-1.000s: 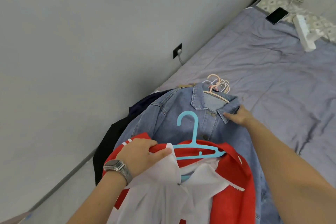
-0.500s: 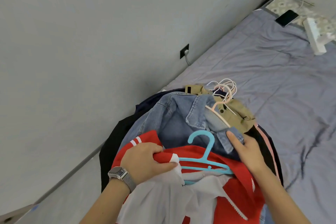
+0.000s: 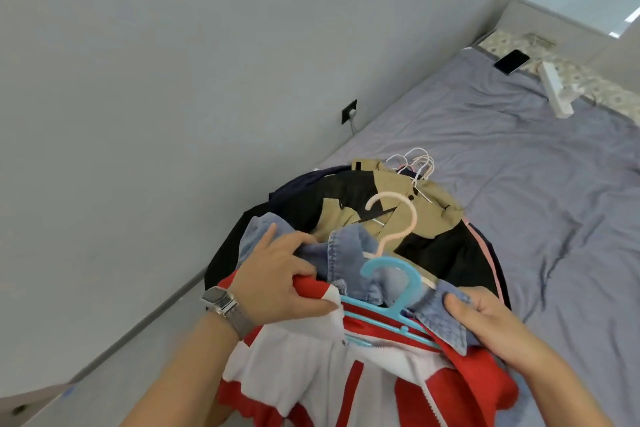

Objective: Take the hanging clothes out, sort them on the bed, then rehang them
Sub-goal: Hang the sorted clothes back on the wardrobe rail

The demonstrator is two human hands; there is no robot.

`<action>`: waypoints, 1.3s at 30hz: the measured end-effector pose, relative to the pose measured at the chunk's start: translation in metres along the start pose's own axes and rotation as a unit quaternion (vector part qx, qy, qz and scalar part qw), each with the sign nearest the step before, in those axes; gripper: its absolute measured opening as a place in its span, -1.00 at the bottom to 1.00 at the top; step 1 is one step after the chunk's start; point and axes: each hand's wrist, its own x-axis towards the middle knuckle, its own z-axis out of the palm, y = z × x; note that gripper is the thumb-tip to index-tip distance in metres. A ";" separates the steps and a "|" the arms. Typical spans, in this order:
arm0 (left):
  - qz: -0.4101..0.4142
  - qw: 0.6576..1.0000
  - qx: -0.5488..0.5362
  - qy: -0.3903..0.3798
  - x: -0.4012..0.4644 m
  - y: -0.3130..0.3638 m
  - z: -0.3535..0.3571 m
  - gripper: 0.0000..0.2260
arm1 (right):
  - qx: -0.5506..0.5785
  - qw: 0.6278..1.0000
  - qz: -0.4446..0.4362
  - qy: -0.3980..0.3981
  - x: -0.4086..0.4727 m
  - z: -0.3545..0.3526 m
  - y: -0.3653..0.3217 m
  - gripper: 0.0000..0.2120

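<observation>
We've got the clothes in a heap on the bed (image 3: 519, 184), near its wall-side edge, w/ two garments pulled toward us. Left hand (image 3: 277, 281) grips the shoulder of the red-and-white jacket (image 3: 346, 374), thumb and fingers (image 3: 304, 239) bunching red fabric and some denim too. Right hand (image 3: 485, 319) pinches the collar of the denim jacket (image 3: 346, 253), thumb on top, fingers curled under.

Risks, as we judge them:
- The blue hanger (image 3: 391, 291) and pink hanger (image 3: 394, 222) overlap; hooks could snag each other or a collar if we tug the two jackets apart fast.
- Left hand seems to hold both garments at once, so lifting one may drag the other and mess up the sort.
- The tan jacket (image 3: 398, 215) and black garment (image 3: 443, 253) lie under the denim; a hard pull may drag them along, maybe off the bed edge by the wall.
- The white wire hangers (image 3: 415, 159) at the far end look tangled; likely to catch on fabric.

Materials: denim is stiff, thick, stitched seams, holds folds. Red/white jacket looks smooth and slippery, w/ a zip down the front. Tan one is matte woven cloth w/ dark buttons. Plastic hangers are rigid, glossy, curved hooks. Bed sheet is soft, grey-purple, creased.
</observation>
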 end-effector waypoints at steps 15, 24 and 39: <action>-0.189 0.937 -0.176 0.234 -0.375 0.050 0.030 -0.59 | -0.424 0.870 -0.204 -0.149 -0.167 0.207 -0.041 -0.35; -0.356 0.870 -0.125 0.319 -0.612 0.122 0.097 -0.62 | -0.475 0.792 -0.321 -0.206 -0.284 0.360 0.032 -0.66; -0.592 0.667 0.093 0.443 -0.769 0.312 0.131 -0.52 | -0.482 0.590 -0.509 -0.402 -0.433 0.483 0.036 -0.80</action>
